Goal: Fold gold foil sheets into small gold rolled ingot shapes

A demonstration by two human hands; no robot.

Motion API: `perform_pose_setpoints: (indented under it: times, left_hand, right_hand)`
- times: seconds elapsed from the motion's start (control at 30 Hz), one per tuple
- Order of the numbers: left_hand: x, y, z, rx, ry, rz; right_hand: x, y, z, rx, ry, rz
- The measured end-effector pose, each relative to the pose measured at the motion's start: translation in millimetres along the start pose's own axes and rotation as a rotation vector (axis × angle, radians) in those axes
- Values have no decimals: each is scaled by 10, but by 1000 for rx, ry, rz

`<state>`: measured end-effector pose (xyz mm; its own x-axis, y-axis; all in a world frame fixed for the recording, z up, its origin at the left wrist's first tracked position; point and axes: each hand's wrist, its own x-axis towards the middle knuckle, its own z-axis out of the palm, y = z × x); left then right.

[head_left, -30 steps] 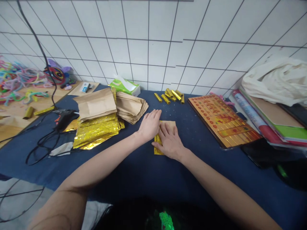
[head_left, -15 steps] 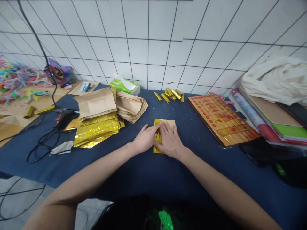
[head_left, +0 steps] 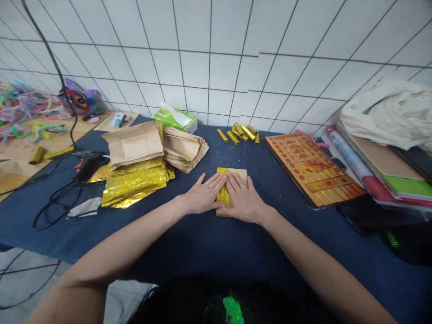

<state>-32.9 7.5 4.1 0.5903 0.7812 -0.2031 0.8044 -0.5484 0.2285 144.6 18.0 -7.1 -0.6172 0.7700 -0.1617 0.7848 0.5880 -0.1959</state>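
A sheet of gold-and-brown paper (head_left: 222, 195) lies on the dark blue cloth in front of me, a gold strip showing along its left side and plain brown at its upper right. My right hand (head_left: 243, 198) rests flat over most of the sheet, fingers stretched forward. Against its left edge, my left hand (head_left: 204, 193) lies flat with fingers extended, the tips at the gold strip close to the right hand's fingers. Both palms face down and grasp nothing. Part of the sheet is hidden under the hands.
Stacked gold foil sheets (head_left: 135, 182) and brown papers (head_left: 133, 144) lie left, near a glue gun (head_left: 89, 165) with its cord. Several gold rolls (head_left: 241, 132) and a tissue box (head_left: 175, 119) sit by the wall. At right are an orange-gold packet (head_left: 313, 166) and a white cloth (head_left: 388, 112).
My left hand has opened out flat, its fingers straightening beside the right hand. My right hand has spread a little on the paper, which stays in place.
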Motion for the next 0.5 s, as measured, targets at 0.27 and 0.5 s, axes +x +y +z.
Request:
perform_pose_setpoints:
  times: [0.27, 0.5]
  left_hand:
    - [41, 16, -45, 27, -92, -13]
    - [47, -7, 17, 12, -54, 7]
  right_hand:
    - [-34, 145, -246, 185, -120, -60]
    - [34, 98, -351, 236, 221, -18]
